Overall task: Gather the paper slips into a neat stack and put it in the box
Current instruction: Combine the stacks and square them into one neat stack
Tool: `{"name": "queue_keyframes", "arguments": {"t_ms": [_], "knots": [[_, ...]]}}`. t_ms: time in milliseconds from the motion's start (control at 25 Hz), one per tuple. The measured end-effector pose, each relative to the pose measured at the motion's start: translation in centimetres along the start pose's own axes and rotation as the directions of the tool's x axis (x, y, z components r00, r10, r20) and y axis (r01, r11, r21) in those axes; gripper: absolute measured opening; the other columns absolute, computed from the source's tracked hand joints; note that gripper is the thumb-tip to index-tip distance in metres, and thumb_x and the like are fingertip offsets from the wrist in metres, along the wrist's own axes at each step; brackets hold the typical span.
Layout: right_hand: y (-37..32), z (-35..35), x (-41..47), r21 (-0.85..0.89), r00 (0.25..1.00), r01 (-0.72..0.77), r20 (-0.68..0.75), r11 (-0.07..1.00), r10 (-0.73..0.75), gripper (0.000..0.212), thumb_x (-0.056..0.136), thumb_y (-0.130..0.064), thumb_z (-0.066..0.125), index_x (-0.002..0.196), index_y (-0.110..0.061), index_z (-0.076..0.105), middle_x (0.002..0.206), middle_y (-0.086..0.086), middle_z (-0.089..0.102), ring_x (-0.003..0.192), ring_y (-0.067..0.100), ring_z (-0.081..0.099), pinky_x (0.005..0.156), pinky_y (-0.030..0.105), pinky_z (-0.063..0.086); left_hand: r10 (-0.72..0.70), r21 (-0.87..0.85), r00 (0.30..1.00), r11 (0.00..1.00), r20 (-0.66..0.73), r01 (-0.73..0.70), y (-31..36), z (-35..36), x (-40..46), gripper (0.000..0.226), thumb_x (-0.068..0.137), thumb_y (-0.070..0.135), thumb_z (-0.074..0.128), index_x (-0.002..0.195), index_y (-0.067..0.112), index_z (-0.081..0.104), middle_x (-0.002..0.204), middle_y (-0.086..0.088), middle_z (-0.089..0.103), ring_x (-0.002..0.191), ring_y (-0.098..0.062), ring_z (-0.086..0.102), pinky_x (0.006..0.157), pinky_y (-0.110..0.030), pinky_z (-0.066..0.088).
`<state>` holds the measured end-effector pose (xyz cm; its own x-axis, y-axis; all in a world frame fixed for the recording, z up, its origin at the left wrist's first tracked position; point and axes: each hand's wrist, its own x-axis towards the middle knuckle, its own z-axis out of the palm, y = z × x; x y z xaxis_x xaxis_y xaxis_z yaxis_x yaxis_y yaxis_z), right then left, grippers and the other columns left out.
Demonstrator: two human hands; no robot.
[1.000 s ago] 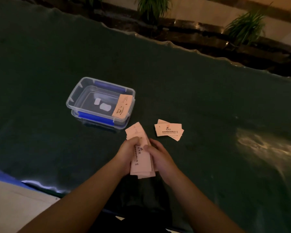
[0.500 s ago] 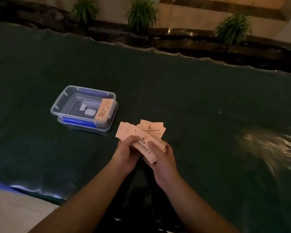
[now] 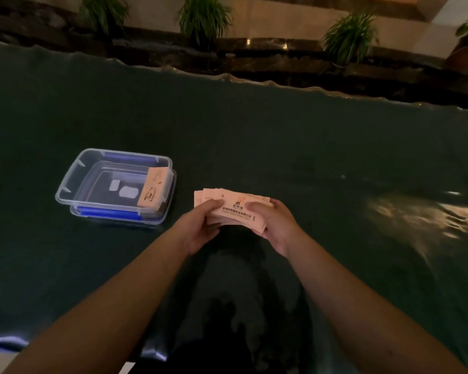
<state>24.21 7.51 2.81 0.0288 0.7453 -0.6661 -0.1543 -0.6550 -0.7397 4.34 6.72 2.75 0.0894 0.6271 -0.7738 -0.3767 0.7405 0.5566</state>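
Both hands hold the paper slips [image 3: 233, 209] above the dark tabletop [image 3: 308, 157], the left hand [image 3: 200, 228] and right hand [image 3: 277, 228] pinching opposite ends. The pile is fanned; squaring comes first, then a move left to the clear box [image 3: 73, 182], where one slip [image 3: 153, 188] already leans.

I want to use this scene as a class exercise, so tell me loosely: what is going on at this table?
A person holds a bundle of pink paper slips in both hands, the left hand at one end and the right hand at the other, above a dark green table cover. The slips are fanned out a little, not yet squared. To the left stands an open clear plastic box with blue clips, and one slip already leans against its right wall. No loose slips show on the cover.
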Motion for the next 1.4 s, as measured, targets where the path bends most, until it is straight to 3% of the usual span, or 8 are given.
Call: {"name": "queue_keyframes", "arguments": {"t_ms": [120, 360, 480, 720, 880, 1040, 1200, 1400], "knots": [[-0.8, 0.2, 2.6, -0.049, 0.999, 0.013, -0.039, 0.999, -0.015, 0.057, 0.086, -0.021, 0.088, 0.134, -0.020, 0.056, 0.116, 0.006, 0.079, 0.100, 0.020, 0.077, 0.072, 0.034, 0.062, -0.010, 0.144, 0.997, 0.989, -0.076, 0.021, 1.3, 0.1, 3.2, 0.056, 0.073, 0.040, 0.088, 0.120, 0.018, 0.065, 0.115, -0.008, 0.075, 0.112, -0.025, 0.063, 0.105, -0.045, 0.045], [0.4, -0.5, 6.7, -0.251, 0.992, -0.020, -0.128, 0.968, -0.013, 0.060, 0.091, -0.029, 0.083, 0.140, -0.019, 0.050, 0.126, 0.006, 0.070, 0.106, 0.020, 0.069, 0.088, 0.040, 0.059, -0.060, 0.370, 0.988, 0.923, -0.141, 0.109, 0.4, -0.2, 7.9, 0.081, 0.069, 0.057, 0.085, 0.133, 0.018, 0.055, 0.136, -0.004, 0.057, 0.115, -0.024, 0.055, 0.098, -0.043, 0.049], [1.5, -1.0, 7.5, -0.242, 0.988, -0.059, -0.156, 0.968, 0.022, 0.057, 0.091, -0.033, 0.082, 0.138, -0.020, 0.052, 0.124, 0.005, 0.071, 0.103, 0.017, 0.067, 0.087, 0.039, 0.057, -0.011, 0.453, 0.983, 0.887, -0.183, 0.094, 0.0, -0.1, 8.6, 0.108, 0.057, 0.061, 0.085, 0.146, 0.015, 0.045, 0.142, -0.008, 0.055, 0.121, -0.028, 0.058, 0.103, -0.048, 0.051], [2.2, -1.3, 7.9, -0.150, 0.981, -0.076, -0.191, 0.986, 0.046, 0.059, 0.082, -0.028, 0.091, 0.132, -0.019, 0.061, 0.117, 0.005, 0.077, 0.101, 0.019, 0.074, 0.087, 0.039, 0.063, 0.063, 0.431, 0.987, 0.902, -0.150, 0.008, -0.4, 0.4, 9.8, 0.041, 0.078, 0.037, 0.083, 0.113, 0.019, 0.071, 0.104, 0.000, 0.077, 0.091, -0.015, 0.073, 0.073, -0.032, 0.057], [2.4, -1.3, 7.8, -0.099, 0.979, -0.100, -0.190, 0.990, 0.080, 0.060, 0.080, -0.029, 0.093, 0.130, -0.018, 0.062, 0.111, 0.005, 0.079, 0.097, 0.019, 0.077, 0.073, 0.033, 0.061, -0.011, 0.380, 0.990, 0.923, -0.143, 0.065, 0.0, 0.4, 10.0, 0.045, 0.077, 0.030, 0.086, 0.116, 0.014, 0.070, 0.108, -0.006, 0.078, 0.099, -0.022, 0.074, 0.095, -0.042, 0.058], [2.9, -1.2, 7.3, -0.067, 0.981, -0.154, -0.132, 0.986, 0.145, 0.053, 0.086, -0.028, 0.086, 0.131, -0.016, 0.061, 0.112, 0.007, 0.081, 0.104, 0.023, 0.076, 0.092, 0.042, 0.062, -0.063, 0.324, 0.995, 0.942, -0.078, 0.085, 0.3, -0.2, 9.5, 0.052, 0.072, 0.027, 0.089, 0.118, 0.014, 0.069, 0.099, -0.006, 0.082, 0.095, -0.021, 0.076, 0.080, -0.036, 0.059], [3.7, -1.8, 5.7, 0.008, 0.982, -0.188, 0.011, 0.982, 0.187, 0.048, 0.091, -0.027, 0.081, 0.132, -0.015, 0.059, 0.121, 0.009, 0.080, 0.114, 0.026, 0.073, 0.086, 0.040, 0.057, -0.119, 0.210, 0.990, 0.973, 0.079, 0.100, 0.7, -1.3, 8.1, 0.069, 0.062, 0.020, 0.091, 0.126, 0.012, 0.065, 0.109, -0.013, 0.080, 0.100, -0.027, 0.077, 0.089, -0.043, 0.060], [4.6, -2.8, 3.2, -0.036, 0.977, -0.130, 0.165, 0.991, 0.135, 0.060, 0.085, -0.025, 0.085, 0.138, -0.018, 0.055, 0.131, 0.009, 0.074, 0.121, 0.030, 0.070, 0.094, 0.047, 0.059, -0.006, 0.301, 0.985, 0.952, 0.170, -0.047, 1.5, -1.7, 5.7, 0.056, 0.076, 0.012, 0.085, 0.127, 0.016, 0.063, 0.112, -0.010, 0.079, 0.107, -0.026, 0.075, 0.096, -0.050, 0.058]]}}
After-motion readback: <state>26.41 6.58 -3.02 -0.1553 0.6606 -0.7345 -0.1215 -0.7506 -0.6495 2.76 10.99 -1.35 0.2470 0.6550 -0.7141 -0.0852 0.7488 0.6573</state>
